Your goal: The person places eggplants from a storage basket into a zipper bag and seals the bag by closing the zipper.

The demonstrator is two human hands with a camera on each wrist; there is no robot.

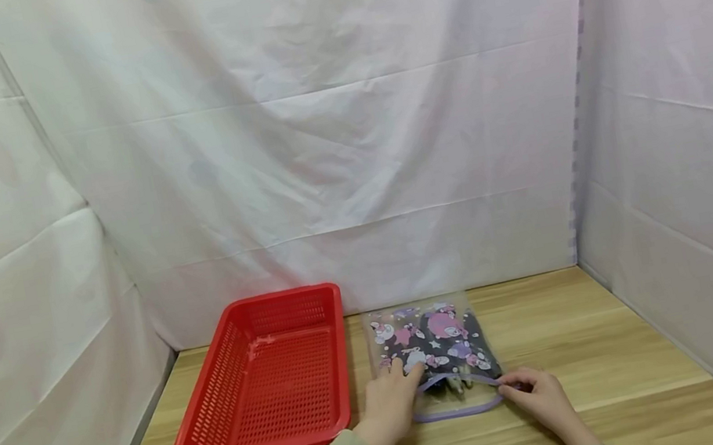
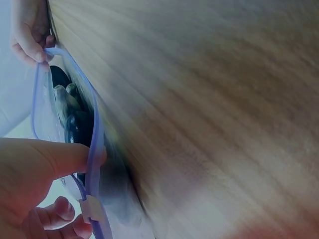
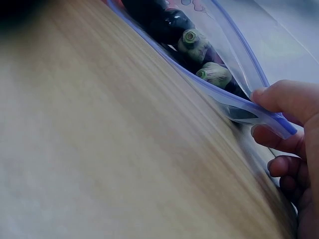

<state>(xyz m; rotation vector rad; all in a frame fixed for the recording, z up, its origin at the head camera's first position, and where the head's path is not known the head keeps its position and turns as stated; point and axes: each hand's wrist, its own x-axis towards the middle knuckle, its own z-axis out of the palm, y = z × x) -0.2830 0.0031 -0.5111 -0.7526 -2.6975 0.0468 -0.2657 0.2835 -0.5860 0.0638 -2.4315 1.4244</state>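
A clear zip bag (image 1: pixel 435 336) with a purple rim and pink and white cartoon print lies flat on the table, its mouth gaping toward me. Dark glossy eggplants (image 3: pixel 172 25) with pale green stem ends show inside the opening. My left hand (image 1: pixel 388 404) is at the bag's left side, thumb across the open mouth against the purple rim and curled fingers beside the pale slider (image 2: pixel 92 209). At the right corner of the mouth, my right hand (image 1: pixel 541 398) pinches the rim between thumb and forefinger.
Left of the bag stands a red plastic basket (image 1: pixel 344 352) with slotted walls, close by my left forearm. The wood-grain table (image 1: pixel 611 368) is bordered at the back and both sides by white cloth walls (image 1: pixel 344 153).
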